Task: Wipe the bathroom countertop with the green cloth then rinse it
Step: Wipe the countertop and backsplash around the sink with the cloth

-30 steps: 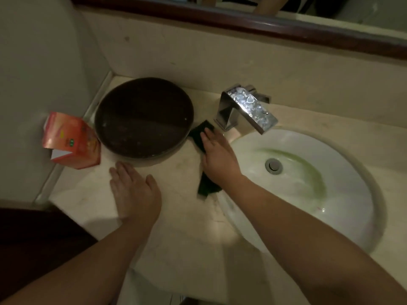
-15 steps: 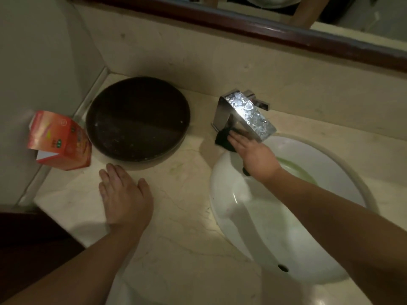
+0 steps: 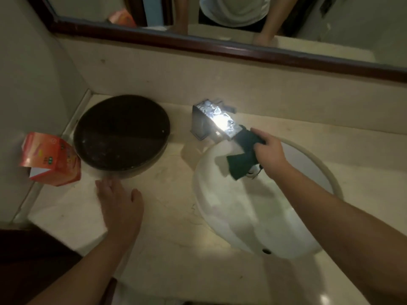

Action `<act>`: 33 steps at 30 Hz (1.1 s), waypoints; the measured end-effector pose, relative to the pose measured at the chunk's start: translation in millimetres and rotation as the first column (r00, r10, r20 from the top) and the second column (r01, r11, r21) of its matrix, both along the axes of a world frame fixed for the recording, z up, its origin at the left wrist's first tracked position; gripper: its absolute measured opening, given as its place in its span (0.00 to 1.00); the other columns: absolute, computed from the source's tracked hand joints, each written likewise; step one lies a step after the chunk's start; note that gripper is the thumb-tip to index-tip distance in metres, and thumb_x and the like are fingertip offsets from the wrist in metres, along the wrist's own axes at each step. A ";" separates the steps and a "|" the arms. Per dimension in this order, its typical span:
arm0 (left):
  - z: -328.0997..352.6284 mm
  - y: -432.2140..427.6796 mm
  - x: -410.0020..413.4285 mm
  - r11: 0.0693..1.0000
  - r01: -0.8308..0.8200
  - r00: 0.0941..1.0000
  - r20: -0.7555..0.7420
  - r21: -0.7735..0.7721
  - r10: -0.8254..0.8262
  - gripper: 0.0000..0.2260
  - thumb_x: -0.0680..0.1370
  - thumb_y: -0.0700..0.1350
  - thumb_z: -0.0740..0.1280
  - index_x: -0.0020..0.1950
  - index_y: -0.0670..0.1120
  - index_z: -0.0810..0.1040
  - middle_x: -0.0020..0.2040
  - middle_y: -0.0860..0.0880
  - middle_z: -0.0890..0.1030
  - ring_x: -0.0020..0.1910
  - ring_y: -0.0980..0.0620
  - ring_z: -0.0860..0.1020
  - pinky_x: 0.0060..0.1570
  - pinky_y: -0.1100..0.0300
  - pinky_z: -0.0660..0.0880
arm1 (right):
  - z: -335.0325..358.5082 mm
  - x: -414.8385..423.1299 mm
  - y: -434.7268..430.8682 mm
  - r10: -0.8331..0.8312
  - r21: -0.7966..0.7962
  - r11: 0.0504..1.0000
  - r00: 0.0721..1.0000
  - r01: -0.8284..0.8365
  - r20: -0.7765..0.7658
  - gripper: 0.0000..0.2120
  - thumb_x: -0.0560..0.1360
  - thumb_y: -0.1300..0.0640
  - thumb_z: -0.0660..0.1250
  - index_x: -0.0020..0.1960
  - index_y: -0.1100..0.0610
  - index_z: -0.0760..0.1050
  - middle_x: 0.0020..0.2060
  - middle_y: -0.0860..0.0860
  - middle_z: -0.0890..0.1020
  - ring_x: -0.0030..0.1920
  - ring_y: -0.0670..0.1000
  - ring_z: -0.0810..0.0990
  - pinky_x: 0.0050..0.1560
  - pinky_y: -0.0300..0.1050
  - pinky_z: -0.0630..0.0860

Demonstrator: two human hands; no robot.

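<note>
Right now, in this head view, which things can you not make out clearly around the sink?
All in the head view:
- Water flow: glare on the faucet spout hides whether it runs.
- Sink drain: mostly covered by the green cloth and right hand.
- Orange box print: too small and blurred.
- Countertop at the near right: hidden by the right forearm.

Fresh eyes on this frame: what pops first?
Glare on the chrome faucet, where the right hand grips the green cloth at its spout, over the white basin. Then the dark round tray left of the faucet, with the left hand flat on the countertop in front of it.
</note>
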State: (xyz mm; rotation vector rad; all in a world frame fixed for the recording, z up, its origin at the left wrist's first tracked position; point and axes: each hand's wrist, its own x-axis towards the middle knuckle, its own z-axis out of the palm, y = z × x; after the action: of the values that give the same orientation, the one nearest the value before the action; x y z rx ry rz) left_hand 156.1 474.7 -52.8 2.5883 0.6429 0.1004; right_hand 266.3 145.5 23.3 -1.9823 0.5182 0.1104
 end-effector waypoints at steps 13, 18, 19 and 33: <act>76.6 -177.2 5.0 -0.188 -0.146 0.869 -0.035 -0.971 -0.494 0.27 0.72 0.49 0.73 0.68 0.41 0.73 0.65 0.39 0.78 0.64 0.39 0.76 0.60 0.42 0.74 | 68.4 -131.1 -9.0 -0.048 0.905 0.424 0.998 0.049 -0.031 0.25 0.72 0.61 0.67 0.69 0.60 0.72 0.62 0.62 0.79 0.59 0.62 0.78 0.62 0.58 0.73; 87.9 -184.2 11.6 -0.105 -0.010 0.948 0.024 -0.994 -0.316 0.15 0.76 0.40 0.68 0.62 0.42 0.77 0.57 0.42 0.83 0.57 0.43 0.81 0.49 0.53 0.79 | 70.8 -150.7 -32.0 -0.273 0.607 0.779 0.956 0.158 0.103 0.17 0.75 0.73 0.62 0.56 0.58 0.81 0.55 0.51 0.84 0.54 0.50 0.83 0.53 0.41 0.80; 91.5 -182.9 12.6 -0.057 0.018 0.956 0.034 -0.998 -0.293 0.12 0.76 0.41 0.68 0.59 0.42 0.78 0.55 0.42 0.84 0.56 0.43 0.81 0.49 0.53 0.79 | 68.8 -152.9 -36.8 -0.255 0.499 0.853 0.957 0.154 0.141 0.17 0.75 0.73 0.63 0.54 0.55 0.82 0.57 0.49 0.83 0.54 0.46 0.82 0.54 0.38 0.79; 121.8 -149.9 5.2 0.292 0.326 0.905 0.207 -0.899 -0.373 0.06 0.78 0.44 0.67 0.54 0.47 0.79 0.57 0.47 0.81 0.58 0.45 0.78 0.54 0.53 0.78 | 66.0 -147.9 -27.1 0.249 -0.176 0.950 0.966 -0.257 -0.068 0.13 0.78 0.50 0.64 0.43 0.58 0.80 0.36 0.54 0.81 0.37 0.49 0.79 0.42 0.46 0.76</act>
State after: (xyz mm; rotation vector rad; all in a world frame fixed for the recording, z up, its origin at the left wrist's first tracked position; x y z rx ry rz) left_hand 161.3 324.8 69.0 1.5061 0.0189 -0.3791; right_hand 118.4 118.4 89.3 -2.2257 0.3078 0.2765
